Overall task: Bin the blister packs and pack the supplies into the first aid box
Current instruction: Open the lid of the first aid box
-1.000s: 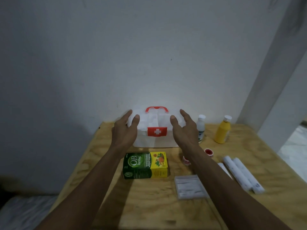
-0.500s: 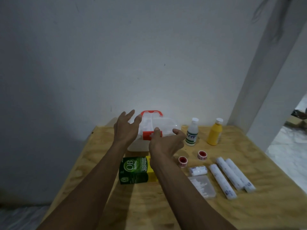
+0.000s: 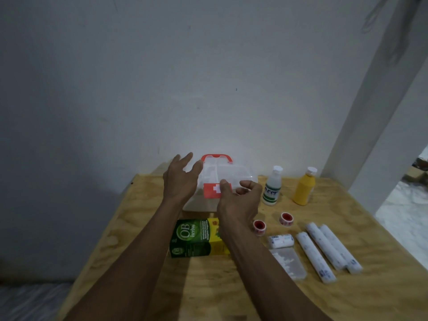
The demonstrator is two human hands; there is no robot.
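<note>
Meanwhile, at a plywood table (image 3: pixel 143 262) set against a white wall (image 3: pixel 208 77), a person reaches both bare arms toward a translucent first aid box (image 3: pixel 229 176) at the far edge. Its red handle (image 3: pixel 216 157) stands up at the back and a red latch with a white cross (image 3: pixel 214 189) faces the camera. The left hand (image 3: pixel 179 181) is at the box's left end with fingers spread wide and gripping nothing; whether it touches the plastic cannot be told. The right hand (image 3: pixel 239 201) is curled at the front of the box, thumb and forefinger pinched narrowly just right of the latch, apparently on the front edge of the clear lid.

Near the box, between the forearms, lies a green and yellow carton (image 3: pixel 196 238), its right end hidden behind the right forearm. Right of the box stand a white bottle with a green label (image 3: pixel 272 186) and a yellow bottle (image 3: pixel 304 186), both upright and white-capped. Nearer the camera sit two red-cored tape rolls (image 3: pixel 259 227) apart from each other, then a short white bandage roll (image 3: pixel 281 241), with a flat clear packet (image 3: pixel 289 262) just beside it on the near side. Three long white wrapped rolls (image 3: pixel 324 249) lie side by side at the right, angled across the wood
</note>
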